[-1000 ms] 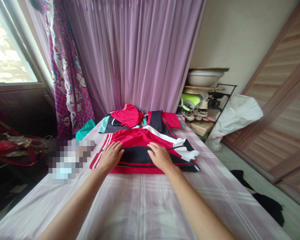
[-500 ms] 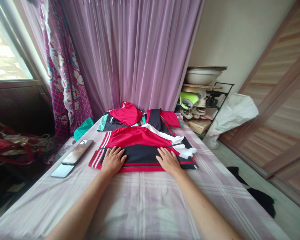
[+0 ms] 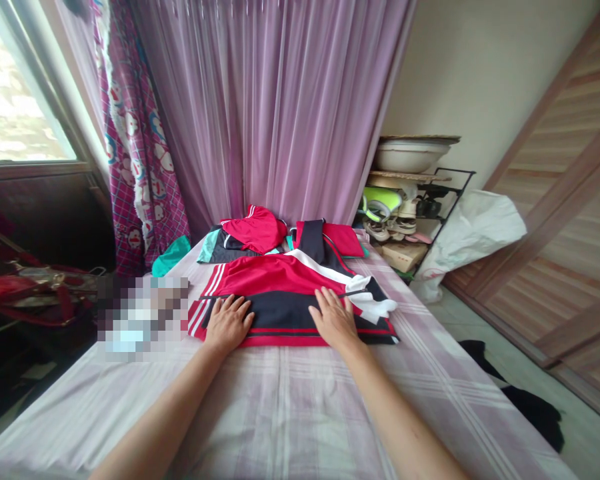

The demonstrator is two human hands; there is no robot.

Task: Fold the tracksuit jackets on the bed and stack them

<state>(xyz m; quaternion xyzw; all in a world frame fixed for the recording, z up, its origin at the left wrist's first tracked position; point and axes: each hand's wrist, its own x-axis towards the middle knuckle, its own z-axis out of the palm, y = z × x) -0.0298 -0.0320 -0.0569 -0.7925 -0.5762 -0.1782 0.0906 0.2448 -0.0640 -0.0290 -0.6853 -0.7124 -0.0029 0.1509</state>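
Observation:
A red, black and white track jacket (image 3: pixel 280 307) lies folded flat on the bed in front of me, its white-striped ribbed edge to the left. My left hand (image 3: pixel 229 323) rests on the black panel near that edge, palm down and fingers spread. On the right part of the same panel lies my right hand (image 3: pixel 336 319), open, its fingertips reaching the red fabric. White cloth (image 3: pixel 373 305) sticks out at the jacket's right end. Neither hand grips anything.
Behind the jacket lie a crumpled red garment (image 3: pixel 257 229) and a folded red and black one (image 3: pixel 343 239). A pixelated patch covers the bed's left edge. A shoe rack (image 3: pixel 443 220) and white sack (image 3: pixel 473 233) stand right of the plaid bedsheet (image 3: pixel 290 413).
My right hand has slid slightly forward over the jacket, toward the red part. My left hand stays nearly in place. The view has shifted a little, and the phone area is now pixelated.

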